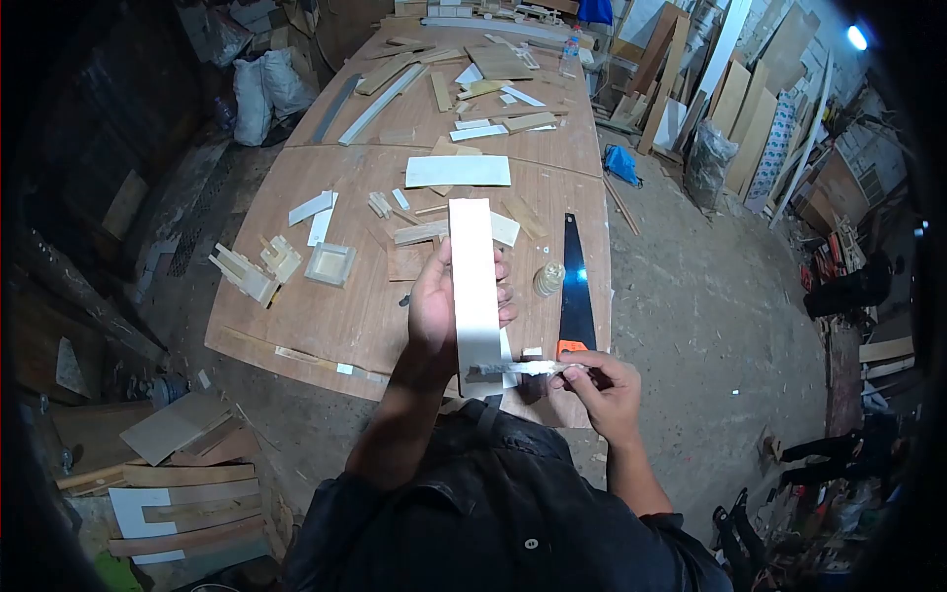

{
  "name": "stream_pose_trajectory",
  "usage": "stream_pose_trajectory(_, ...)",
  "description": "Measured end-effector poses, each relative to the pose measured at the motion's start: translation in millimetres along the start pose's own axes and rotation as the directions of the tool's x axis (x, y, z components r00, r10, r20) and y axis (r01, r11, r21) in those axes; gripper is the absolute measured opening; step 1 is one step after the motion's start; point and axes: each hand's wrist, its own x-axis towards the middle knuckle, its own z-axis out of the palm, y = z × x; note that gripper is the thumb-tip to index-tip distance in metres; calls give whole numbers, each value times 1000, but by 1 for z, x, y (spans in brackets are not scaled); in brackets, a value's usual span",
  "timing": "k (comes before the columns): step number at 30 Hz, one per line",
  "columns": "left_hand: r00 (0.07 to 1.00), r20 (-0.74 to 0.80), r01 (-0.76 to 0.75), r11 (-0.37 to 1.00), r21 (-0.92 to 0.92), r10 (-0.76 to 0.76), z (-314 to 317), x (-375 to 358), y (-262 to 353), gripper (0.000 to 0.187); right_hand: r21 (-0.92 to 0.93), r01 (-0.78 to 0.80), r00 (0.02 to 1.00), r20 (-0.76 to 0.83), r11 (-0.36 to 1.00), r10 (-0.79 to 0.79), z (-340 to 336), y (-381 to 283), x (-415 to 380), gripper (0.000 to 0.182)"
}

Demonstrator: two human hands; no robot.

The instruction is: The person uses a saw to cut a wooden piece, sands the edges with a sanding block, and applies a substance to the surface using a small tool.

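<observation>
My left hand (434, 306) is wrapped round a long white board (475, 276) from below, with fingertips showing at its right edge. The board is held lengthwise in front of my chest, above the table. In my right hand (604, 387), thumb and fingers pinch a thin brush (533, 368), smeared white along its length. Its greyish tip lies across the near end of the board; whether it touches is hard to tell. A hand saw (574, 286) with an orange handle lies beyond my right hand. Left of the blade stands a small glass jar (548, 279).
The wooden table (326, 316) carries an open square box (330, 264), a small wooden assembly (258, 268), a white panel (458, 171) and several offcuts. Boards (755, 128) lean along the right wall. Another person's legs (838, 449) show at the lower right.
</observation>
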Motion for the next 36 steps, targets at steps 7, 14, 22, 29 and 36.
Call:
stream_pose_trajectory(7, 1000, 15, 2, 1000, -9, -2, -2, 2, 3, 54, -116, 43, 993, 111, 992, -30, -4, -6, 3, 17)
stream_pose_trajectory(14, 999, 29, 15, 999, 34, -16, -2, 5, 6, 55, -121, 62, 986, 160, 991, -42, -6, -11, 10, 13)
stream_pose_trajectory(22, 999, 33, 28, 999, 38, -29, 0, 9, 6, 57, -40, 35, 971, 236, 999, -25, -9, -14, 16, 15)
stream_pose_trajectory(29, 1000, 15, 4, 1000, 25, -4, 0, 10, 4, 58, 86, -66, 993, 101, 994, 57, -14, -4, 23, 14)
stream_pose_trajectory(36, 999, 34, -8, 999, 38, 7, 1, 14, 1, 57, -92, -1, 992, 128, 996, 13, -9, 0, 21, 13)
